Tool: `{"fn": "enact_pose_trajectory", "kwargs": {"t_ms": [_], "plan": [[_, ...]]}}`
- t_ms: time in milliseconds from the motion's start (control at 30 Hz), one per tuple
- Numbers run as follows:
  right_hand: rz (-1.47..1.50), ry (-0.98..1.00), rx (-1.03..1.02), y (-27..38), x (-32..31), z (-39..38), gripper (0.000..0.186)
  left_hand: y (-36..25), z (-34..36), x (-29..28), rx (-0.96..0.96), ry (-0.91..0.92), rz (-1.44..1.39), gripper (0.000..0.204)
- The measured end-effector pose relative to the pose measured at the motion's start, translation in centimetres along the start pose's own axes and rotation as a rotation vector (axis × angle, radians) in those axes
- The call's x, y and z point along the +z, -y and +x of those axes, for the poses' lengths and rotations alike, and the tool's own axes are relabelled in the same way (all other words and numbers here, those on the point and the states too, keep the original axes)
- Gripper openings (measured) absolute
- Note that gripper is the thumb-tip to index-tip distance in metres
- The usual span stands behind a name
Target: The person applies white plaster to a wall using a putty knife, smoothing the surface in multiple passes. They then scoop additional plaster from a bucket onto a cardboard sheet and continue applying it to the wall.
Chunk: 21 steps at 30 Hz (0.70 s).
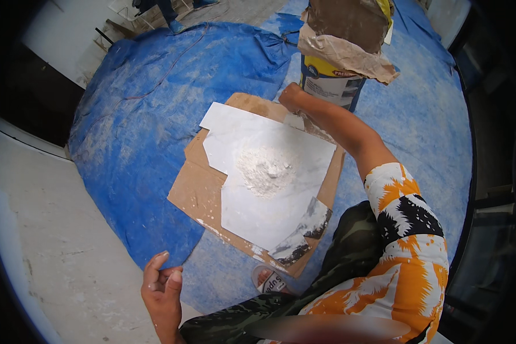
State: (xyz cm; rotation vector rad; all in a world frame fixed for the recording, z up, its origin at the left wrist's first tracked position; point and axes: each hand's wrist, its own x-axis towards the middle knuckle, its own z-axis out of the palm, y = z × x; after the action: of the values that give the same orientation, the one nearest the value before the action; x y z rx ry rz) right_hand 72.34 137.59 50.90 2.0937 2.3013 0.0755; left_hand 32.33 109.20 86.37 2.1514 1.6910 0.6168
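Observation:
A pile of white powder [266,171] lies on a white tile-like slab [243,209] with notched edges, which rests on brown cardboard [189,189]. My right hand [293,97] is closed beyond the slab's far edge, beside a yellow and dark bucket [327,86]. Whatever it grips is hidden. Just below the fist shows a flat pale grey piece [294,121], like a scraper blade. At the lower left, my left hand [165,289] hangs away from the slab, fingers loosely bent and apart, holding nothing.
A torn brown paper bag [350,34] stands on the bucket. Blue sheeting [149,109] covers the floor, with a thin cord [155,89] across it. A black and white marbled strip [304,229] lies along the slab's near right corner. Another person's legs [169,14] show at the far left.

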Motion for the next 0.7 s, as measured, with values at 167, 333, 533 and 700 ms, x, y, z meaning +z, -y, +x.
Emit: {"fn": "enact_pose_trajectory", "kwargs": {"t_ms": [167,333,533,700], "plan": [[-0.036,-0.271,0.017,0.2,-3.0,-3.2,0.016,-0.3,-0.6,-0.3,-0.017,0.016,-0.025,0.045],[0.083,-0.066,0.102,2.7,-1.8,-4.3,0.021,-0.7,-0.7,-0.3,-0.041,0.046,0.002,0.043],[0.057,-0.174,0.042,8.9,-0.5,-3.0,0.015,-1.5,-1.0,1.1,0.020,0.066,0.013,0.045],[0.169,-0.262,-0.014,8.2,-2.0,-3.7,0.016,-1.3,-0.7,1.8,0.086,0.026,-0.008,0.048]]}}
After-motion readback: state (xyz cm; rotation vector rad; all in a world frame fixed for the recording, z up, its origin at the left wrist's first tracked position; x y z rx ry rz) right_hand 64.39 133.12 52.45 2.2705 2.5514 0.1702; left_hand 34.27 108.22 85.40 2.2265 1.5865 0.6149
